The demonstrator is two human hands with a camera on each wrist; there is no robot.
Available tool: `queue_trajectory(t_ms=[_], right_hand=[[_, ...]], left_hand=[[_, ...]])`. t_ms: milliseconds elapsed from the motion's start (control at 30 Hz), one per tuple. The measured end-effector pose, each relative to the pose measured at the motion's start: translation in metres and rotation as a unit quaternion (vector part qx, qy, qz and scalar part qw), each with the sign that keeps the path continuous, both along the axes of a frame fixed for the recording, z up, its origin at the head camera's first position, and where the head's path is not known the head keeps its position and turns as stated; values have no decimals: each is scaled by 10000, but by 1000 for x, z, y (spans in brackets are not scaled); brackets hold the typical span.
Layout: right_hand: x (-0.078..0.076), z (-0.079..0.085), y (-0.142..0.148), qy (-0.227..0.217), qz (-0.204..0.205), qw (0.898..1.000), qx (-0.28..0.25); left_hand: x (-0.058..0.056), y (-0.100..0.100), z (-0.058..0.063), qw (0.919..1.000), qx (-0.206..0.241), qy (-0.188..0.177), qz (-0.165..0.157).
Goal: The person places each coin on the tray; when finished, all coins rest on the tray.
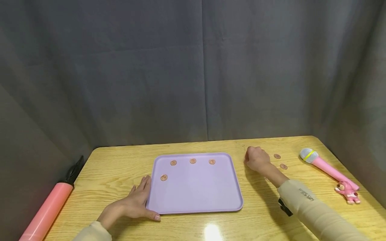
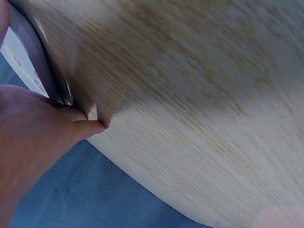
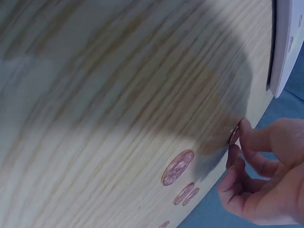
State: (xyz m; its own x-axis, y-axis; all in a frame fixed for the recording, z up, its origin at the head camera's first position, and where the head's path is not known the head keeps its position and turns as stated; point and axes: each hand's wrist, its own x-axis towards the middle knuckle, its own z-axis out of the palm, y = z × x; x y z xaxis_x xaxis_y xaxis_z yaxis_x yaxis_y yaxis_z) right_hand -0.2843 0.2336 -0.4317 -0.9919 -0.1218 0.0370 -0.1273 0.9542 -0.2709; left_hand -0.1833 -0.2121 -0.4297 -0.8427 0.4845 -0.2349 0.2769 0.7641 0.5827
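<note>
A round copper-coloured coin is pinched between the right hand's thumb and finger, just right of the flat light-purple rectangular tray; the head view hides it. The left hand, fingers extended, touches the tray's left edge. Farther right of the tray, loose coins lie on the wood-grained bench, their markings unreadable. The cream padded right sleeve appears to read "Lets Slim".

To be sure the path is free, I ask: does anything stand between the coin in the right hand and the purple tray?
Nothing visible does. Between the coin pinched in the right hand and the tray, I see only tabletop, then the tray's low rim. The other coins on the tabletop lie to the hand's right.
</note>
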Motion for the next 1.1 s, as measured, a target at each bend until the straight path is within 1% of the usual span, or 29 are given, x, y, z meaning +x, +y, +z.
queue_trajectory(t_ms=[133,200,300,367,467,533,600,667,767,833,900,933,1033,1100], right_hand=[[-2,0,-2,42,-42,9999,116],[-3,1,-4,81,-44,9999,92],[-4,1,-9,296,34,9994,-190],[-3,0,-17,531,209,9971,-507],[-1,2,-36,1105,599,9885,-844],[-1,5,-56,1399,934,9814,-929],[1,8,-79,1506,1342,9751,-924],[4,11,-103,1443,1789,9689,-917],[10,13,-138,1306,2434,9565,-942],[13,12,-159,1237,2693,9498,-1003],[15,10,-176,1070,2838,9466,-1091],[15,10,-184,961,2845,9474,-1109],[16,7,-202,559,2764,9525,-1152],[17,6,-211,323,2679,9569,-1077]], left_hand=[[1,0,1,10000,-38,-15,22],[1,-1,1,10000,-51,-10,39],[2,-2,2,10000,-67,-24,25],[2,-2,2,10000,-72,-40,4],[2,-1,1,9999,-98,-36,-20],[2,-1,1,9999,-120,-24,2],[2,-1,1,9999,-164,-10,32],[2,-1,1,9998,-201,-14,59],[3,-2,2,9998,-215,-8,50],[2,-2,3,9998,-203,-12,28],[1,-1,4,9998,-215,-15,11],[1,-1,4,9997,-228,-11,12],[0,0,4,9996,-282,9,24],[1,1,3,9995,-302,16,23]])
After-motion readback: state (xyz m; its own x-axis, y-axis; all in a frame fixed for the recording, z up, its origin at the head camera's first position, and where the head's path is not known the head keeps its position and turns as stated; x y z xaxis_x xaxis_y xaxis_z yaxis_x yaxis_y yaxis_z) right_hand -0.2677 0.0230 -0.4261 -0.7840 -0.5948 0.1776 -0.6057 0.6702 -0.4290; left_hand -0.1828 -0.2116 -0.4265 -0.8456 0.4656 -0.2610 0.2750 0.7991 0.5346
